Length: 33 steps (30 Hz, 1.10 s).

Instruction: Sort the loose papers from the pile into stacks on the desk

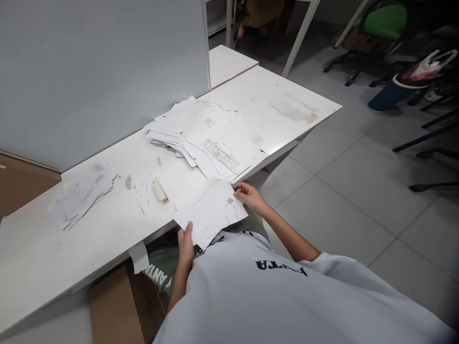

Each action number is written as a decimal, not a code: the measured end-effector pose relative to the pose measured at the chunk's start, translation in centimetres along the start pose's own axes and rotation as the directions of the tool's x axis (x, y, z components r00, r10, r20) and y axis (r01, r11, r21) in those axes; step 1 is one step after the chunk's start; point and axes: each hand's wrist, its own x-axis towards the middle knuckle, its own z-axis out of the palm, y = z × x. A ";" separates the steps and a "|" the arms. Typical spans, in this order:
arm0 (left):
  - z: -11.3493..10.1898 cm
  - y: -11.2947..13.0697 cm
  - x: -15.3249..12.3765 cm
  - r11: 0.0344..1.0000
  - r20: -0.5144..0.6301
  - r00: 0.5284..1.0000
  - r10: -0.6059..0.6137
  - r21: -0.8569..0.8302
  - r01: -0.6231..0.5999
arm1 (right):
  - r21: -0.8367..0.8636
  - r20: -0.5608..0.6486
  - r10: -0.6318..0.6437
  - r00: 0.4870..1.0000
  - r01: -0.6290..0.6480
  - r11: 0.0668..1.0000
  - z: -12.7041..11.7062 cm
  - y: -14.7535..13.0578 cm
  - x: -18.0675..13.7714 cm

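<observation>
Seated person at long white table (118, 243), both hands on one job: a printed sheet (210, 206), held out over the lap at the near edge of the table. L hand (185, 243) has the sheet's lower L edge, thumb flat on top, fingers mostly hidden underneath; looks like a firm pinch. R hand (248, 195) at the opp. side nr the QR code, fingers curled, thumb & index almost together, tips on the edge; can't tell if it's a true pinch or just a touch. Sheet tilted, print side up; single or several layers, can't tell. Far edge of it comes up to the messy paper heap (229, 136) in this view; contact unclear. Heap spreads nr the base of grey partition (107, 71), sheets at all angles, some w/ tables printed. Cream stapler-like item (159, 191) lies btwn the heap & a smaller fanned stack (84, 193) farther L; neither is touched by the hands. Brown stain (292, 107) on far R of table, smaller grey marks nr the stapler-like item. Cardboard box (114, 306) below the table, blue bin (396, 91) on floor off to R. Step in hand, my read: sheet being held & handled, prob. looked over or squared up. Next move calls for, I'd say, steady L grip, light R fingertips so the corner doesn't crease, & lift enough to clear table edge and heap.
</observation>
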 end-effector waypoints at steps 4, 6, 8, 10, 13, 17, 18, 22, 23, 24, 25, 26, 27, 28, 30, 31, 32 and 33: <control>-0.1 0.0 0.1 0.999 0.116 0.993 0.033 0.015 -0.035 | -0.012 -0.077 0.016 0.997 -0.017 1.000 -1.1 0.6 -1.5; 0.0 -0.2 0.2 0.998 0.147 0.988 0.047 0.030 -0.052 | 0.018 -0.118 0.059 0.991 -0.057 0.998 -1.7 1.1 -2.4; 0.1 -0.3 0.3 0.998 0.163 0.986 0.043 0.040 -0.050 | 0.045 -0.141 0.125 0.982 -0.120 0.992 -2.0 1.5 -3.4; 0.2 -0.3 0.4 0.999 0.149 0.988 0.030 0.032 -0.035 | 0.068 -0.132 0.172 0.976 -0.164 0.984 -2.0 2.0 -4.1; 0.3 -0.3 0.6 0.998 0.112 0.993 0.050 0.020 -0.052 | 0.077 -0.118 0.195 0.974 -0.187 0.979 -1.7 2.5 -4.5; 0.1 -0.4 1.3 0.981 0.094 0.979 0.183 0.053 -0.188 | 0.043 -0.039 0.171 0.985 -0.169 0.985 -0.6 2.6 -4.1; 0.1 -0.5 1.4 0.971 0.091 0.971 0.221 0.071 -0.228 | 0.023 -0.012 0.138 0.990 -0.137 0.990 -0.3 2.6 -4.0; -0.2 -0.4 1.8 0.927 0.070 0.938 0.340 0.145 -0.347 | -0.100 0.016 -0.013 1.000 0.015 0.995 1.1 2.4 -3.8; -0.3 -0.4 1.8 0.920 0.065 0.932 0.356 0.148 -0.362 | -0.108 0.013 -0.028 1.000 0.030 0.994 1.4 2.3 -3.8; -0.3 -0.3 1.8 0.918 0.062 0.929 0.365 0.143 -0.370 | -0.109 0.012 -0.036 0.999 0.037 0.993 1.6 2.2 -3.7; -0.4 -0.3 1.8 0.918 0.059 0.928 0.367 0.136 -0.371 | -0.110 0.011 -0.045 0.999 0.046 0.993 1.8 2.0 -3.7; -0.4 -0.2 1.9 0.921 0.055 0.930 0.363 0.129 -0.367 | -0.119 0.009 -0.061 0.998 0.061 0.991 1.9 1.8 -3.7; -0.5 -0.2 1.9 0.924 0.052 0.932 0.358 0.126 -0.362 | -0.138 0.005 -0.085 0.996 0.085 0.987 2.0 1.7 -3.7; -0.6 -0.2 1.9 0.925 0.050 0.934 0.354 0.125 -0.358 | -0.162 0.002 -0.113 0.994 0.112 0.980 2.0 1.5 -3.7; -0.7 -0.1 2.0 0.928 0.053 0.937 0.345 0.128 -0.349 | -0.191 -0.009 -0.162 0.987 0.157 0.969 2.0 1.1 -3.6; -0.8 -0.1 2.0 0.931 0.064 0.939 0.338 0.124 -0.344 | -0.184 -0.012 -0.174 0.985 0.169 0.968 2.0 1.0 -3.6; -0.9 0.0 2.1 0.934 0.078 0.940 0.331 0.117 -0.338 | -0.162 -0.007 -0.173 0.985 0.170 0.972 1.9 0.9 -3.6; -1.0 0.1 2.2 0.935 0.095 0.941 0.326 0.113 -0.335 | -0.126 0.006 -0.161 0.987 0.160 0.979 1.7 0.9 -3.6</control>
